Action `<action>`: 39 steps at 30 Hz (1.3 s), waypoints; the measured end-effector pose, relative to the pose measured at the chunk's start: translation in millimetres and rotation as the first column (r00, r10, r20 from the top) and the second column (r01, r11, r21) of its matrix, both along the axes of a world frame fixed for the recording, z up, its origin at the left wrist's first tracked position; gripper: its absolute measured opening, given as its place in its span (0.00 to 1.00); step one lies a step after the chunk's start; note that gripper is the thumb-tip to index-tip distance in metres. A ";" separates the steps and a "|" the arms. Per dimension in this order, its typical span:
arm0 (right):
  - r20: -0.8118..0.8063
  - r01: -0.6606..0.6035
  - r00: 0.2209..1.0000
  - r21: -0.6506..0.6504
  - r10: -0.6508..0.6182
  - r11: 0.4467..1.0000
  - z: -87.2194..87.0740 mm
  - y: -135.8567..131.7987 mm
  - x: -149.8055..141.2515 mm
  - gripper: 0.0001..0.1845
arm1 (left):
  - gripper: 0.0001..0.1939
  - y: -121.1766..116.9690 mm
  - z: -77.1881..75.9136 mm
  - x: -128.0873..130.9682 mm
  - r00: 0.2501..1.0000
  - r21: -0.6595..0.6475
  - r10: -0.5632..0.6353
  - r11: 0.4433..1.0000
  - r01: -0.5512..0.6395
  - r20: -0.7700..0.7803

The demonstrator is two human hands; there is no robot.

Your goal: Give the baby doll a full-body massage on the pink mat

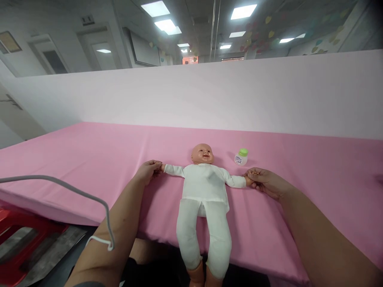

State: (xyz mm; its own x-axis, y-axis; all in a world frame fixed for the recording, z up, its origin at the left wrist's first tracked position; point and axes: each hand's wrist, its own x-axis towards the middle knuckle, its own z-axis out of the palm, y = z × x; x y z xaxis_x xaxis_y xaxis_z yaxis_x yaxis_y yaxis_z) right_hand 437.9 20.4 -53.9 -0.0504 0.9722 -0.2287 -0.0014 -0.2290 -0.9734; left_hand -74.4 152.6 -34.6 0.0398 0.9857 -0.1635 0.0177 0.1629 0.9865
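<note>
Evidently, two hands (149,171) (263,182) (both pinching) grip one doll's (206,183) two hands.

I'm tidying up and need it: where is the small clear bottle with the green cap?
In the head view, right of centre on the pink cloth, the bottle sits beside the doll's head.

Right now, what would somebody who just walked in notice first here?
Most likely the baby doll in white clothes, lying face up on the pink sheet, its arms spread wide as the left hand and right hand each hold one of its hands. Next, probably the small bottle with a bright green cap, beside the doll's head on the right-hand side.
</note>
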 end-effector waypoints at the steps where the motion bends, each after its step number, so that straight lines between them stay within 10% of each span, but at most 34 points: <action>1: 0.021 0.014 1.000 0.004 -0.014 1.000 -0.6 0.8 -0.9 0.19 | 0.16 0.4 -0.4 0.4 1.000 0.002 0.010 1.000 -0.010 -0.010; 11: 0.094 0.156 0.984 -0.032 -0.152 0.987 -9.6 8.4 -1.6 0.21 | 0.08 9.3 -6.4 0.7 0.996 -0.028 0.084 0.996 -0.084 -0.001; 27: -0.096 -0.030 0.995 0.015 0.032 0.999 -5.6 2.1 10.0 0.22 | 0.24 -2.5 3.7 1.3 0.999 0.040 -0.034 0.999 0.033 0.001; 39: -0.089 0.190 0.977 -0.043 -0.193 0.981 -6.2 5.0 -1.1 0.22 | 0.13 1.7 -0.7 3.0 0.999 0.009 0.045 0.999 -0.045 -0.016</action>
